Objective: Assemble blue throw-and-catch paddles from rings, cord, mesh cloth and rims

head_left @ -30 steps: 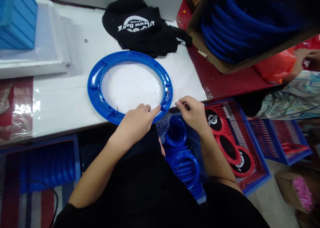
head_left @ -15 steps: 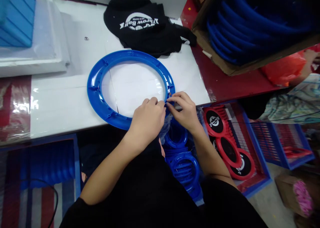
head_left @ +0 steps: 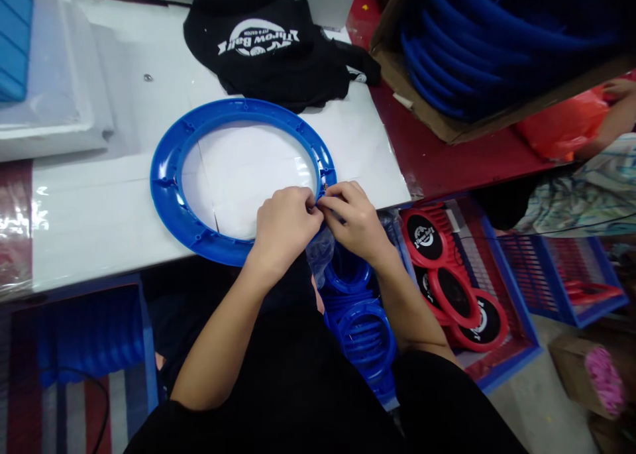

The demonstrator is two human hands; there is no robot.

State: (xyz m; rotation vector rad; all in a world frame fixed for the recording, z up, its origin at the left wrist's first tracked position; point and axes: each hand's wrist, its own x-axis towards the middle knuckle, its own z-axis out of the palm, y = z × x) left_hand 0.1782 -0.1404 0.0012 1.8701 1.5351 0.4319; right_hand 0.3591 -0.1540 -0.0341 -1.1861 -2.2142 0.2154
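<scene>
A large blue plastic ring (head_left: 171, 195) lies flat on the white tabletop (head_left: 99, 209). Both my hands meet at its near right edge. My left hand (head_left: 283, 225) is curled, its fingertips pinched on the ring's inner rim. My right hand (head_left: 352, 219) is curled too, thumb and fingers pinching a tiny part at the same spot. What that part is I cannot make out.
A black printed cloth (head_left: 268, 46) lies behind the ring. A cardboard box of blue rings (head_left: 477, 43) stands at the back right. Below the table edge, blue handles (head_left: 362, 328) and red-black discs (head_left: 452, 295) fill crates. Another person's arm (head_left: 606, 119) shows far right.
My right hand moved left to the ring's edge and met my left hand, which curled from pointing into a pinch. The view shifted slightly right.
</scene>
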